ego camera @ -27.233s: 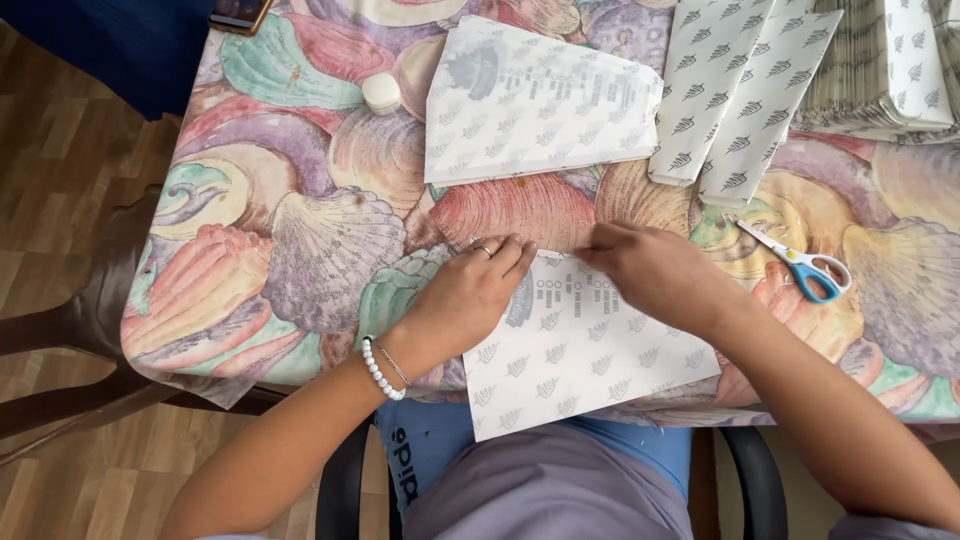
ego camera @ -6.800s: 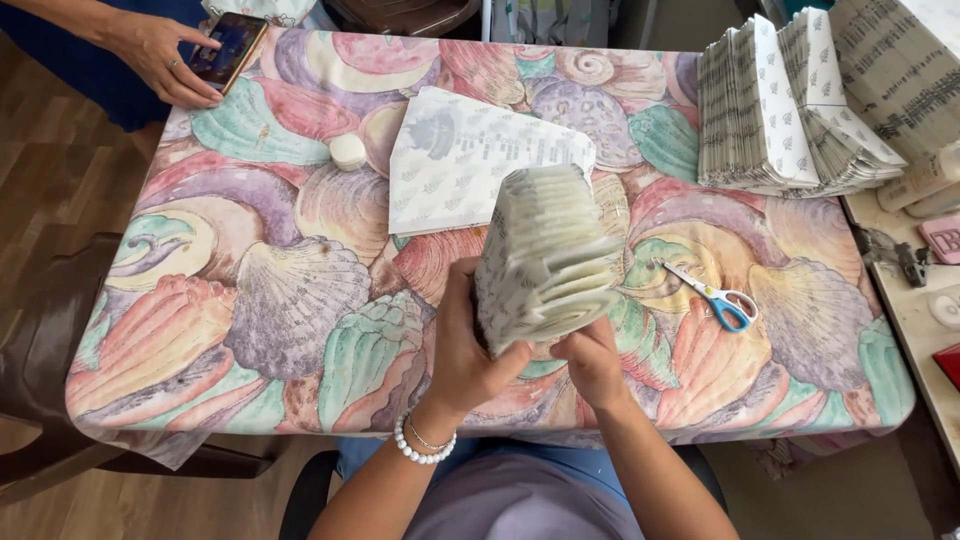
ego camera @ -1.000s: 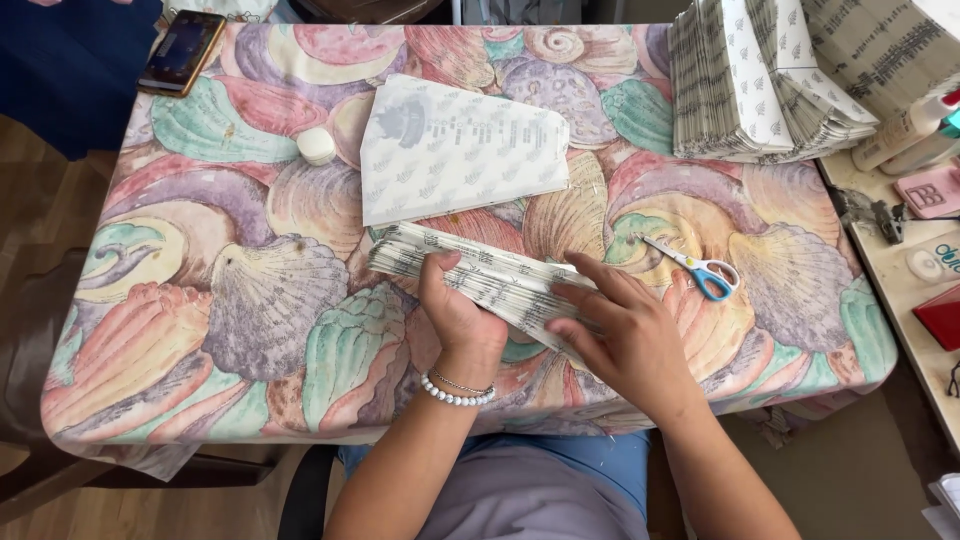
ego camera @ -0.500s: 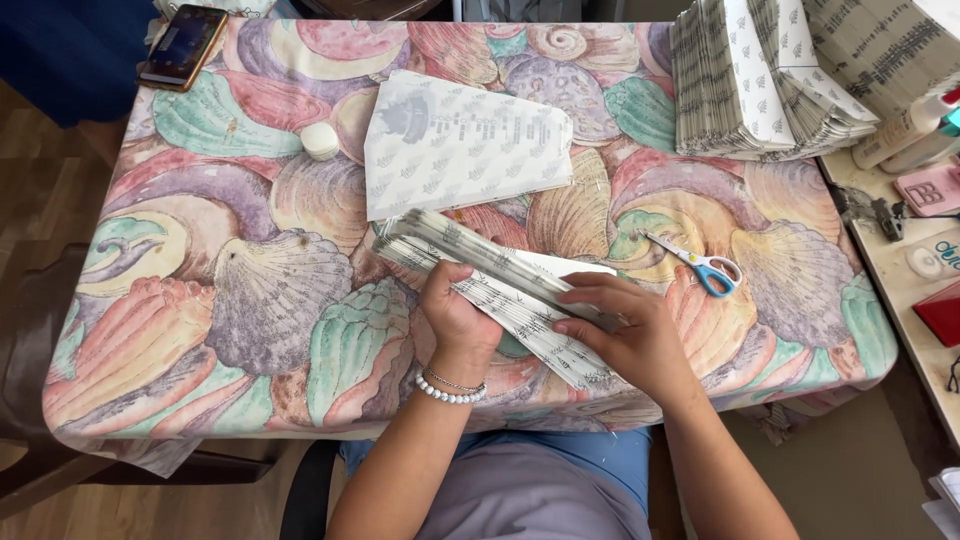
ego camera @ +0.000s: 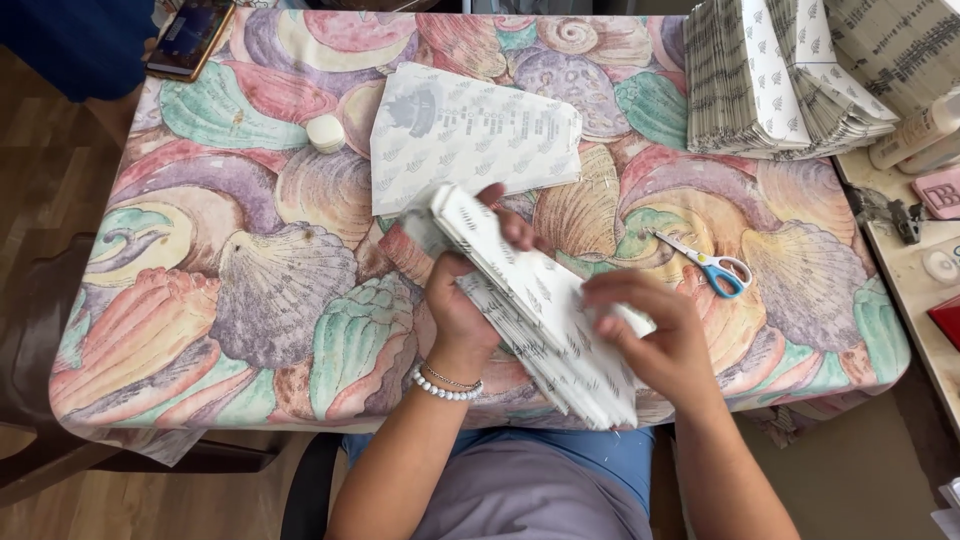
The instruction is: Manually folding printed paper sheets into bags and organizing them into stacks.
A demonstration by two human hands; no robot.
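A thick folded stack of white patterned paper is held edge-up above the near side of the table. My left hand, with a bead bracelet on the wrist, grips it from the left, fingers wrapped over its top. On the stack's right face my right hand presses, fingers curled around it. A flat folded sheet of the same paper lies on the shell-print tablecloth just beyond the hands.
Blue-handled scissors lie right of the hands. Tall piles of folded paper fill the far right corner. A small white round object and a phone sit far left. A side surface with small items adjoins on the right.
The stack lay nearly flat on the table; now it is lifted and tilted up on edge between both hands, my right hand shifting to its right face.
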